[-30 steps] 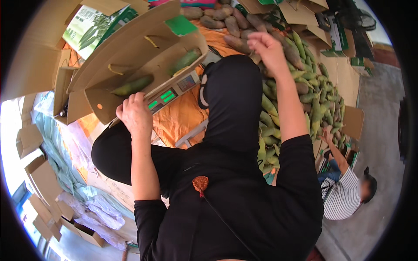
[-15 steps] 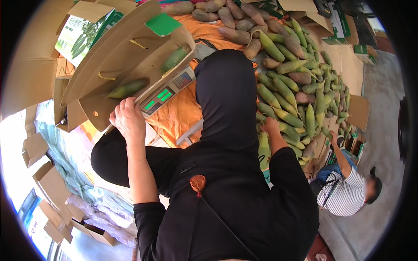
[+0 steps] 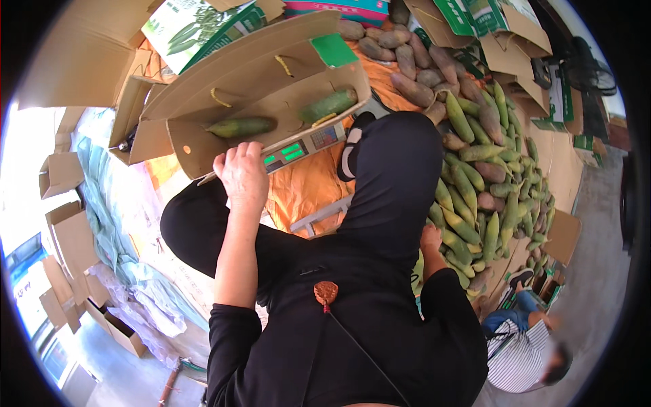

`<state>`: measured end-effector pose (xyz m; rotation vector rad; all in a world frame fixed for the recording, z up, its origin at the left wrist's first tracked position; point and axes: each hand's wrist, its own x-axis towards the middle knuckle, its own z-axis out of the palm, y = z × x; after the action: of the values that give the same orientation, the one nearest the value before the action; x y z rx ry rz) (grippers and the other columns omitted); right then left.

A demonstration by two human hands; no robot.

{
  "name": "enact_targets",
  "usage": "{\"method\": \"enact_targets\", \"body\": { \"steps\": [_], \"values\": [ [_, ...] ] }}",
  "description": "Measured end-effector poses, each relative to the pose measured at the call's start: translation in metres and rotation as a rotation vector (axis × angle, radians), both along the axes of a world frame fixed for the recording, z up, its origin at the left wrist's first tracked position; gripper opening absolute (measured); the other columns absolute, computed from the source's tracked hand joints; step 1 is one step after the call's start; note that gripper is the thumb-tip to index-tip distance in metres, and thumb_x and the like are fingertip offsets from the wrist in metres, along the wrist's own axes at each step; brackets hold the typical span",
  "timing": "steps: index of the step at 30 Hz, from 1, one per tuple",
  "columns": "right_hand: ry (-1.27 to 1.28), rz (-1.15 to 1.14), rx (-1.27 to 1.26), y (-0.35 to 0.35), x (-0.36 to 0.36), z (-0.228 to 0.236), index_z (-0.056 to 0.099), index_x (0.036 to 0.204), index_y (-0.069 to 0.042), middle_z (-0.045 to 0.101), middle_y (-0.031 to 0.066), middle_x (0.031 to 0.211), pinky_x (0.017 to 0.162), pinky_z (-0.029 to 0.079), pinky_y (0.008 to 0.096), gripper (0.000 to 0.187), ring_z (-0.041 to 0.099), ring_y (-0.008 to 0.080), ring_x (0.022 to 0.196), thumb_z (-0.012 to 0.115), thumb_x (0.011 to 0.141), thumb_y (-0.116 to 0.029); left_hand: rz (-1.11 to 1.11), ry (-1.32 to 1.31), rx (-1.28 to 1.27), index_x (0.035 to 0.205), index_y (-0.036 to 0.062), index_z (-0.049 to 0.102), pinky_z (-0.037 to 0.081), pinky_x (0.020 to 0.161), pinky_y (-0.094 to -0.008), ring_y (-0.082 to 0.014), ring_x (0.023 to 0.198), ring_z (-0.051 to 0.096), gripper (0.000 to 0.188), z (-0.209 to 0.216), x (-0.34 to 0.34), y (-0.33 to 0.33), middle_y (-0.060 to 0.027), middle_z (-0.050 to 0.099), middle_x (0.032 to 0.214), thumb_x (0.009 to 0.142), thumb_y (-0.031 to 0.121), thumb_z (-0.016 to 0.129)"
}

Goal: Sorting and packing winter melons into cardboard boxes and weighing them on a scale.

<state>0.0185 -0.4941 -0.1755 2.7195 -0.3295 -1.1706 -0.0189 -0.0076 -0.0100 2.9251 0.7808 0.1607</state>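
My left hand (image 3: 243, 175) has its fingers curled over the near edge of an open cardboard box (image 3: 183, 146). Inside the box lie two green radishes, one at the left (image 3: 241, 127) and another at the right (image 3: 329, 105). The box rests at a digital scale (image 3: 285, 154) whose green display is lit below the box's near edge. Beside my right knee, my right hand (image 3: 430, 239) is at the near left side of a heap of green radishes (image 3: 491, 178). Its fingertips are partly hidden, so whether it grips a radish does not show.
Darker, soil-coloured radishes (image 3: 407, 57) lie at the back of the heap. Upright cartons stand behind the box and at the back right (image 3: 512, 41). An orange sheet (image 3: 298, 197) covers the floor under the scale. Another person (image 3: 525, 356) is low at the right.
The view has turned, so the box and heap sit farther right. My left hand stays on the box edge. My right hand remains beside the heap. The other person's arm no longer reaches toward the heap.
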Motion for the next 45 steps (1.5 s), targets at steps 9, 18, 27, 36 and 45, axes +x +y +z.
{"method": "enact_targets", "body": {
  "steps": [9,18,27,36,45],
  "values": [
    [-0.311,-0.533,0.573,-0.072,-0.017,-0.049,0.061,0.089,-0.005,0.059,0.0103,0.074,0.062,0.049,0.0411,0.027,0.06,0.0299,0.065,0.05,0.094,-0.03,-0.033,-0.109,-0.127,0.101,0.0094,0.063,0.036,0.098,-0.0452,-0.0269,0.099,0.058,0.021,0.003,-0.007,0.001,-0.0071,0.063,0.097,0.081,0.008,0.063],
    [-0.782,-0.876,0.943,-0.057,0.025,0.008,0.047,0.071,-0.009,0.04,0.0008,0.063,0.048,0.031,0.0315,0.035,0.036,0.0129,0.052,0.049,0.099,-0.03,0.015,-0.165,-0.132,0.112,0.0118,0.062,0.025,0.11,-0.0548,-0.0254,0.112,0.054,0.029,0.012,-0.012,-0.001,-0.0065,0.062,0.108,0.083,0.011,0.063],
    [-0.876,-0.759,1.571,0.074,0.116,0.183,0.05,0.082,-0.006,0.029,-0.0044,0.06,0.061,0.036,0.0275,0.029,0.024,0.0084,0.052,0.05,0.101,-0.029,0.046,-0.15,-0.139,0.111,0.012,0.064,0.024,0.109,-0.0571,-0.0228,0.112,0.054,0.031,0.005,-0.018,0.002,-0.0033,0.062,0.108,0.08,0.013,0.066],
    [-0.68,-0.063,2.286,0.216,0.173,0.352,0.052,0.084,-0.006,0.023,-0.0046,0.061,0.086,0.037,0.0369,0.033,0.027,0.0112,0.058,0.039,0.104,-0.028,0.044,-0.138,-0.135,0.104,0.0098,0.065,0.029,0.105,-0.0556,-0.0252,0.107,0.056,0.02,0.008,-0.017,0.0,-0.0054,0.064,0.102,0.084,0.011,0.062],
    [-0.275,-0.124,2.335,0.394,0.183,0.298,0.059,0.08,-0.004,0.037,-0.0048,0.057,0.065,0.043,0.029,0.027,0.033,0.007,0.051,0.053,0.097,-0.023,0.045,-0.102,-0.142,0.103,0.0103,0.066,0.031,0.103,-0.055,-0.0253,0.105,0.057,0.018,0.008,-0.015,0.0,-0.0052,0.065,0.1,0.085,0.013,0.06]
  ]
}}
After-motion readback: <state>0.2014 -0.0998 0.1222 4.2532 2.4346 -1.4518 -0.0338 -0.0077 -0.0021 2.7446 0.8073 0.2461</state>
